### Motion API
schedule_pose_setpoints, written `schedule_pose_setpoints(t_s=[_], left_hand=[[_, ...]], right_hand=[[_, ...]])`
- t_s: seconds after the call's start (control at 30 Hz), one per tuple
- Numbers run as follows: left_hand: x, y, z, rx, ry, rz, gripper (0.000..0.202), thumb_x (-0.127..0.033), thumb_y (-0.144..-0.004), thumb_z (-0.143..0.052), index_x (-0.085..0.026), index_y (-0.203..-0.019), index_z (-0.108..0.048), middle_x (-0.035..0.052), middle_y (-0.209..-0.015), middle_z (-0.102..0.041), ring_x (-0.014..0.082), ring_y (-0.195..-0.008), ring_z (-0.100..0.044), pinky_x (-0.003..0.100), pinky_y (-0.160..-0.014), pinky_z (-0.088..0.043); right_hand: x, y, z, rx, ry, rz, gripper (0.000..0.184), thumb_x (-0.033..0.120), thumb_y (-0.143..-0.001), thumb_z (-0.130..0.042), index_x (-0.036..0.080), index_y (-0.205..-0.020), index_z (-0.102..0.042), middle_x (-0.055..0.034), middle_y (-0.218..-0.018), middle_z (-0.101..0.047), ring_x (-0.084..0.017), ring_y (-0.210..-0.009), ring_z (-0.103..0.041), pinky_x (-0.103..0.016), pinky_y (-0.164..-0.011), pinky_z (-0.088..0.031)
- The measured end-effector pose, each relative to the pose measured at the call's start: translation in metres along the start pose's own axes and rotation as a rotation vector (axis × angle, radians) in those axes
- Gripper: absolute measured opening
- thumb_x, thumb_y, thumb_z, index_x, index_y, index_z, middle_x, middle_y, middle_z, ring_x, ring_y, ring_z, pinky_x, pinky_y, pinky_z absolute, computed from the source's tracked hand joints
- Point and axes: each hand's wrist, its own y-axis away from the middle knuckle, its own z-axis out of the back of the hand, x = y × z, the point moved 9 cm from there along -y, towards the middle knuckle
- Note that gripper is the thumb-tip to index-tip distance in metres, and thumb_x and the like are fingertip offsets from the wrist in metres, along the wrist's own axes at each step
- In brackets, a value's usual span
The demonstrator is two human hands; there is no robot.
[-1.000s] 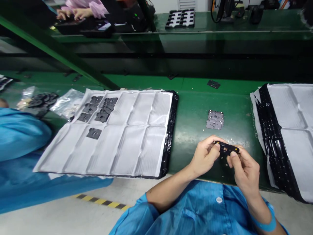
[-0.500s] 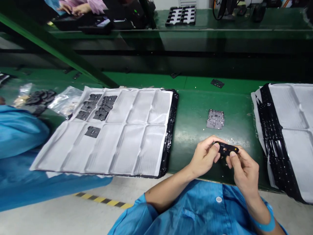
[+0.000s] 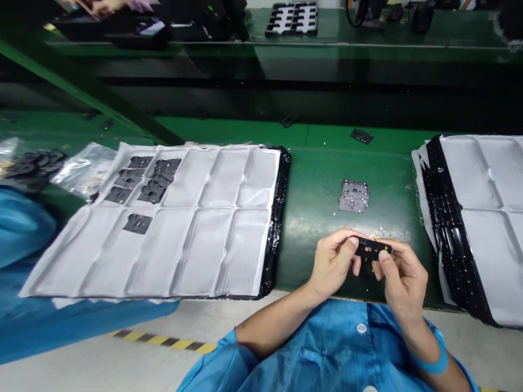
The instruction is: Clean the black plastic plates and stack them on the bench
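Between both hands I hold a small black plastic plate point(image 3: 371, 249) with cut-outs and small yellow spots, above the front of the green bench. My left hand point(image 3: 335, 261) pinches its left end between thumb and fingers. On the right end, the thumb of my right hand point(image 3: 402, 272) presses the face while the fingers curl behind. Just beyond my hands lie a few overlapping dark grey plates point(image 3: 353, 196) on the bench. What the fingers do behind the held plate is hidden.
To the left, a stack of black trays under a white sheet point(image 3: 204, 250) carries several dark plates point(image 3: 138, 224). Another covered tray stack point(image 3: 482, 228) stands at right. A green post point(image 3: 81, 81) slants across the left. A co-worker's blue sleeve point(image 3: 24, 228) is at far left.
The whole view has shifted slightly, so the bench things sit further left. Both hands keep their grip on the black plastic plate, which looks a little more level.
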Motion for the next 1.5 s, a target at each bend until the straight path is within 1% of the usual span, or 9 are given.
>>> schedule_pose_setpoints(t_s=[0.1,0.27,0.43,0.77,1.03,1.13,1.27,1.37,1.5], left_hand=[[-0.002,0.003,-0.001,-0.007,-0.014,-0.014,0.040,-0.051,-0.101,-0.066,-0.013,-0.096,-0.076,-0.0002,-0.072,-0.066,0.0065,-0.043,-0.056,0.018,-0.042,-0.038],[-0.004,0.007,-0.002,0.007,-0.031,-0.044,0.043,-0.055,-0.102,-0.065,-0.014,-0.097,-0.075,0.0002,-0.077,-0.066,0.0058,-0.044,-0.056,0.018,-0.041,-0.038],[-0.005,0.010,-0.002,0.020,-0.041,-0.065,0.044,-0.056,-0.105,-0.063,-0.013,-0.099,-0.075,0.0011,-0.083,-0.066,0.0038,-0.044,-0.053,0.019,-0.043,-0.039],[-0.016,0.015,0.001,0.024,-0.092,-0.170,0.038,-0.047,-0.109,-0.059,-0.014,-0.101,-0.076,0.0031,-0.092,-0.065,0.0033,-0.047,-0.056,0.018,-0.044,-0.038],[-0.025,0.023,-0.003,0.058,-0.113,-0.288,0.031,-0.035,-0.111,-0.057,-0.014,-0.102,-0.078,0.0018,-0.089,-0.062,0.0034,-0.049,-0.058,0.018,-0.049,-0.044],[-0.022,0.024,-0.003,0.067,-0.073,-0.251,0.030,-0.035,-0.110,-0.058,-0.014,-0.101,-0.078,0.0017,-0.089,-0.061,0.0035,-0.048,-0.058,0.018,-0.049,-0.045],[-0.010,0.022,-0.001,0.078,0.015,-0.095,0.035,-0.044,-0.108,-0.062,-0.013,-0.103,-0.077,0.0000,-0.084,-0.059,0.0037,-0.046,-0.056,0.017,-0.043,-0.039],[-0.001,0.021,0.000,0.092,0.034,0.027,0.041,-0.052,-0.106,-0.063,-0.013,-0.105,-0.075,-0.0023,-0.072,-0.058,0.0050,-0.043,-0.054,0.017,-0.041,-0.037],[0.006,0.020,0.001,0.110,0.026,0.116,0.047,-0.058,-0.104,-0.063,-0.012,-0.109,-0.073,-0.0037,-0.061,-0.058,0.0063,-0.040,-0.050,0.017,-0.042,-0.037]], right_hand=[[0.000,-0.001,0.000,-0.040,-0.024,-0.001,0.017,0.036,-0.105,-0.067,0.021,-0.101,-0.074,-0.0010,-0.084,-0.070,-0.008,-0.044,-0.054,-0.023,-0.041,-0.045],[0.000,-0.003,0.000,-0.031,-0.019,0.003,0.022,0.039,-0.105,-0.066,0.021,-0.095,-0.073,0.0022,-0.071,-0.063,-0.009,-0.040,-0.053,-0.024,-0.038,-0.042],[0.000,-0.001,0.000,0.011,-0.055,0.018,0.019,0.035,-0.105,-0.066,0.021,-0.098,-0.075,0.0006,-0.079,-0.065,-0.009,-0.041,-0.055,-0.024,-0.038,-0.043],[-0.001,0.000,-0.002,0.038,-0.033,0.002,0.021,0.035,-0.105,-0.065,0.019,-0.101,-0.078,0.0019,-0.074,-0.062,-0.009,-0.040,-0.054,-0.024,-0.039,-0.043],[-0.009,-0.001,0.001,-0.016,-0.113,-0.074,0.027,0.037,-0.104,-0.068,0.020,-0.084,-0.072,0.0079,-0.059,-0.045,-0.007,-0.037,-0.041,-0.021,-0.036,-0.032],[-0.021,0.001,0.001,0.005,-0.173,-0.174,0.029,0.040,-0.103,-0.070,0.020,-0.082,-0.069,0.0065,-0.064,-0.050,-0.006,-0.037,-0.039,-0.021,-0.034,-0.027],[-0.029,0.005,-0.003,0.140,-0.205,-0.284,0.021,0.039,-0.105,-0.069,0.020,-0.097,-0.073,0.0062,-0.061,-0.057,-0.008,-0.039,-0.047,-0.022,-0.041,-0.037],[-0.027,0.006,-0.002,0.182,-0.213,-0.304,0.018,0.037,-0.105,-0.068,0.020,-0.106,-0.074,0.0052,-0.062,-0.061,-0.010,-0.042,-0.052,-0.023,-0.045,-0.042],[-0.026,0.006,-0.002,0.170,-0.208,-0.310,0.018,0.037,-0.105,-0.070,0.020,-0.106,-0.075,0.0041,-0.064,-0.065,-0.009,-0.042,-0.052,-0.022,-0.046,-0.042]])
